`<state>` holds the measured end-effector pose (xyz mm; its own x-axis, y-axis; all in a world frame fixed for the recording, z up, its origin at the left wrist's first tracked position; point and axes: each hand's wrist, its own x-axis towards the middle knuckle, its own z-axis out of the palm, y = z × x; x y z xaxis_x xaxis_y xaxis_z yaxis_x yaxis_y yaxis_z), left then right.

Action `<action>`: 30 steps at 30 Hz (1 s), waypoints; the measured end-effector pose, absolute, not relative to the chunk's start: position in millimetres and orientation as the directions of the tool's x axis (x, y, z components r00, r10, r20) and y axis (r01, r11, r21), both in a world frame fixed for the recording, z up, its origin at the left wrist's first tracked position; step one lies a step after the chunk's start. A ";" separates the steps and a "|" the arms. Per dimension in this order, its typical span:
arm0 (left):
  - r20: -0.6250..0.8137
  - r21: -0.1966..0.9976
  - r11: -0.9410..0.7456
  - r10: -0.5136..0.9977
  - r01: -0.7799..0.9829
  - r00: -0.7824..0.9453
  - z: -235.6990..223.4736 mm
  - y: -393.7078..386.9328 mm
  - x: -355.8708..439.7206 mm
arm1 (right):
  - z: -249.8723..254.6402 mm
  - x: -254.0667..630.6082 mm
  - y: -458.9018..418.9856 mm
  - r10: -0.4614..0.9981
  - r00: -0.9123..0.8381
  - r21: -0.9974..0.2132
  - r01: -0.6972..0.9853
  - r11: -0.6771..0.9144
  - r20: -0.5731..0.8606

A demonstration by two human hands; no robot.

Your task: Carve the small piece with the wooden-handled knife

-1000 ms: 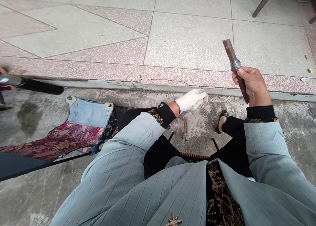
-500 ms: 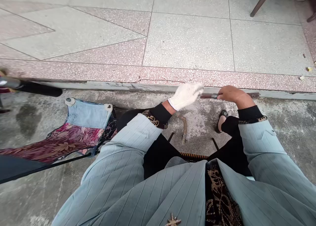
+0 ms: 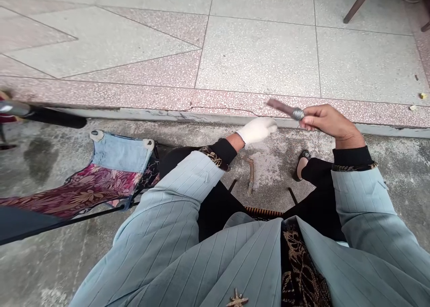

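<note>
One rod (image 3: 285,108), right hand (image 3: 324,121) grip at its end

One head-worn camera looks forward and steeply down from close above the seated person's lap, facing the concrete ground (image 3: 50,262) and, beyond the step edge, the terrazzo floor (image 3: 255,52) at the frame's top.

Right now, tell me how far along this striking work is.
Nothing visible shows a finished result. In hand: the right hand grips a rod-like tool with a wire-wrapped band, blurred in motion, beside the white-gloved left hand, fist closed over something hidden. Left untouched: a rusty bent metal piece on the concrete ground.
</note>
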<state>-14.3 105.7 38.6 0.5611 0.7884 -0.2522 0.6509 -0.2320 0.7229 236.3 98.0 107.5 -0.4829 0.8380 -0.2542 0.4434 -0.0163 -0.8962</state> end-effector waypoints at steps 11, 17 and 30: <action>-0.165 0.963 -0.075 0.595 0.258 0.787 44.1 92.4 -5.6 | 77.6 231.7 113.1 0.983 -0.141 -0.662 0.749 0.028 -0.117; -0.173 0.926 -0.159 0.628 0.343 0.759 44.6 93.5 -6.3 | 77.2 226.9 114.5 0.969 -0.170 -0.402 0.912 0.086 -0.177; -0.202 0.942 -0.096 0.603 0.321 0.771 59.7 102.2 -23.8 | 102.9 220.6 95.6 0.365 -0.775 -0.835 0.550 -0.014 -0.516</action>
<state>-23.8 102.2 59.7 0.7715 0.6034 -0.2017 0.3212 -0.0957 0.9422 220.6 95.6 102.9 -0.7745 0.3655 -0.5163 0.5502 -0.0135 -0.8350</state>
